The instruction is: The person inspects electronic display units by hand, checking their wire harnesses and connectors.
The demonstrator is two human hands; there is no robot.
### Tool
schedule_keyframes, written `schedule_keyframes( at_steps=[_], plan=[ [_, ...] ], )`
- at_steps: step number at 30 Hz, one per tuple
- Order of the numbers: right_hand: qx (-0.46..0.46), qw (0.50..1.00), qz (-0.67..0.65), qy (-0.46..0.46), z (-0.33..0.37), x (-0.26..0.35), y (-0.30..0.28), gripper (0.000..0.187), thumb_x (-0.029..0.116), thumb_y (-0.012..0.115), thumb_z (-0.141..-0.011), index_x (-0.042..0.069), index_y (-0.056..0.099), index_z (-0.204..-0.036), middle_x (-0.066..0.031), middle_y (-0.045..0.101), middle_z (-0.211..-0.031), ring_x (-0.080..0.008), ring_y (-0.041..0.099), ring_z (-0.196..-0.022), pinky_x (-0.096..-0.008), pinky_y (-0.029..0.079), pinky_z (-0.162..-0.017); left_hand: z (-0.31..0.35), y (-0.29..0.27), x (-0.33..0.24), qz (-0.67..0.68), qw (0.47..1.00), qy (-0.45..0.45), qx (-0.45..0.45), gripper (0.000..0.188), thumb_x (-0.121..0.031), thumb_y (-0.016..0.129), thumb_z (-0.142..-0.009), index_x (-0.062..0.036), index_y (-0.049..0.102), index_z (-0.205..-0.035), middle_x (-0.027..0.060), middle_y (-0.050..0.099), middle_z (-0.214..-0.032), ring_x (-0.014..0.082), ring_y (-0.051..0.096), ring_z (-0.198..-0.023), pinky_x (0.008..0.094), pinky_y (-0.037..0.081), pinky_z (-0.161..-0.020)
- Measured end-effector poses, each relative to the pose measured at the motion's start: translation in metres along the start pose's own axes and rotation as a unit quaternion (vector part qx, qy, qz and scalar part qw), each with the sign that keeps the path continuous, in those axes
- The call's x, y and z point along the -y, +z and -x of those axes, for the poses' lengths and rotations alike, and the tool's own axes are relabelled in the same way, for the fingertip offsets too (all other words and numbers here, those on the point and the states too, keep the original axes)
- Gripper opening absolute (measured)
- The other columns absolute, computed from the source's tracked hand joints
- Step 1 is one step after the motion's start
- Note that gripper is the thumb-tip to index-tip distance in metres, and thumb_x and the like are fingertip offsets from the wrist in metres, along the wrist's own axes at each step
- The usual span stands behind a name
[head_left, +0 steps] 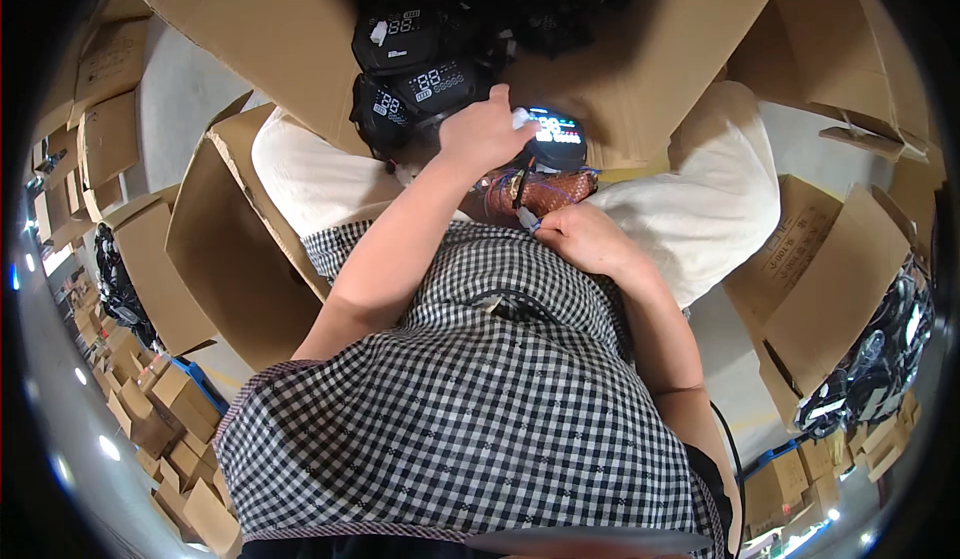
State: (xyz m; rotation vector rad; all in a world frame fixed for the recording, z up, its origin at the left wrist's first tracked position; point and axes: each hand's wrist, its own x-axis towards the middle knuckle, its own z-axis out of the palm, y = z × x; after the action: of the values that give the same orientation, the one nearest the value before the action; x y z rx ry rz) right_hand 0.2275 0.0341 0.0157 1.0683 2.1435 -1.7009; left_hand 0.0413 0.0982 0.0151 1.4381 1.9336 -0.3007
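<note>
Cardboard surrounds you on every side: open cartons [230, 249] stand around your lap, and a large carton [640, 49] directly ahead holds black display units [425, 84] with pale segmented read-outs, stacked loosely toward its upper left. Your left forearm rises from the lower edge, bare, bent at the elbow and angled up toward the centre. Your left hand [485, 134] is curled closed, knuckles up, and presses a small white cloth [522, 118] against the face of a black display unit [555, 139] whose screen is lit in blue and red. That lit unit sits at the centre, just in front of the large carton's near edge, above your lap. Your right forearm comes in from the lower right, bent sharply at the elbow so the hand turns inward. Your right hand [585, 239] is closed loosely around the lower end of a brownish bundle of wiring [535, 191] with blue strands that hangs under the lit unit; how tightly the fingers grip cannot be told, since they fold away from view. Both hands lie near each other, the left above the right. A white cloth or apron [700, 209] covers your knees beneath them, and your checked shirt [470, 409] fills the lower centre. More black units [880, 359] fill a carton at the right.
</note>
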Motion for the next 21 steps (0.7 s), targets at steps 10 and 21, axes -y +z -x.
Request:
schedule_keyframes(
  at_steps=[10,21],
  plan=[
    [-0.145,0.955,0.24,0.093,0.048,-0.015,-0.011,0.026,0.025,0.054,-0.086,0.003,0.06,-0.075,-0.0173,0.062,-0.074,-0.0371,0.061,-0.072,-0.0476,0.047,-0.065,-0.021,-0.037,0.048,0.572,0.801,0.041,-0.173,0.04,-0.008,0.073,-0.078,-0.005,0.058,-0.115,0.0017,0.061,-0.09,0.0134,0.057,-0.075,0.0254,0.049,-0.067],
    [-0.493,0.764,0.213,0.357,0.127,-0.04,-0.115,0.028,0.028,0.052,-0.093,0.006,0.067,-0.098,-0.0227,0.065,-0.085,-0.0417,0.062,-0.082,-0.0472,0.049,-0.07,0.191,-0.141,0.296,0.598,0.459,0.157,-0.638,0.024,-0.013,0.06,-0.087,-0.0056,0.058,-0.109,0.0029,0.057,-0.082,0.0048,0.04,-0.052,0.0197,0.039,-0.05]
  ],
)
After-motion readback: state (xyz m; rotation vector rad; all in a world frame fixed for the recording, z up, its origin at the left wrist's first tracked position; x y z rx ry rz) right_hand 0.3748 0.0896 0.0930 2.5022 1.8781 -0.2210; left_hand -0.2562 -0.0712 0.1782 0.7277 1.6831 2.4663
